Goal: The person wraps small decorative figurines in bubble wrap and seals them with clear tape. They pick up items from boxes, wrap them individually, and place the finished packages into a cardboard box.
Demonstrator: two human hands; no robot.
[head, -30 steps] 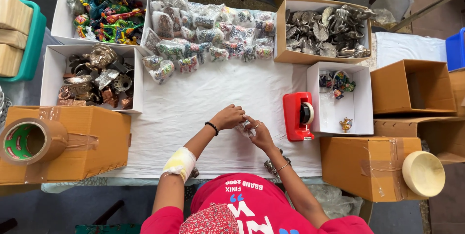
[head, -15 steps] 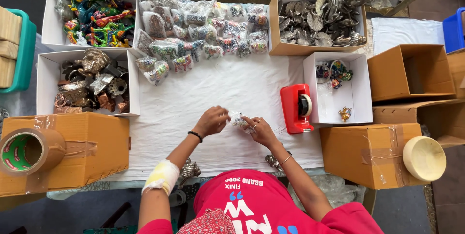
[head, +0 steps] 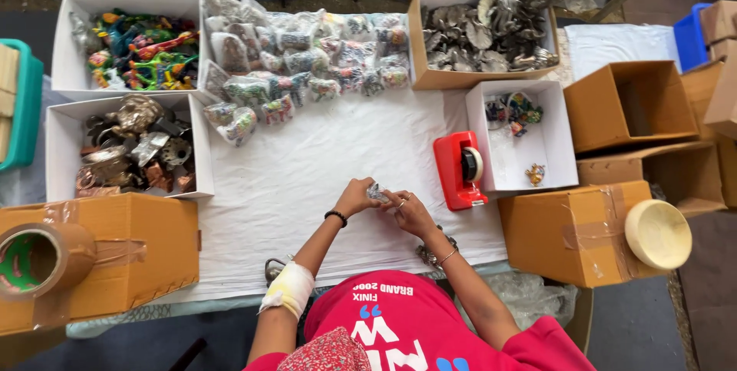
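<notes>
Holding the small plastic packet (head: 378, 192) between left hand (head: 357, 197) and right hand (head: 412, 213), both pinched shut on it, keep it over the white cloth (head: 307, 179), near the tape dispenser (head: 457, 170).

Left hand (head: 358, 196), right hand (head: 412, 213), pinching small, perhaps plastic-wrapped figurine (head: 378, 192), white cloth (head: 307, 179)

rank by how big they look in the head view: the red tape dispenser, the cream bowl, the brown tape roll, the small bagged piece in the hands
1. Brown tape roll, though it is cut off at the frame's edge and may sit nearer the camera.
2. Red tape dispenser and cream bowl: too alike to rank.
3. Small bagged piece, held between left hand and right hand.
</notes>
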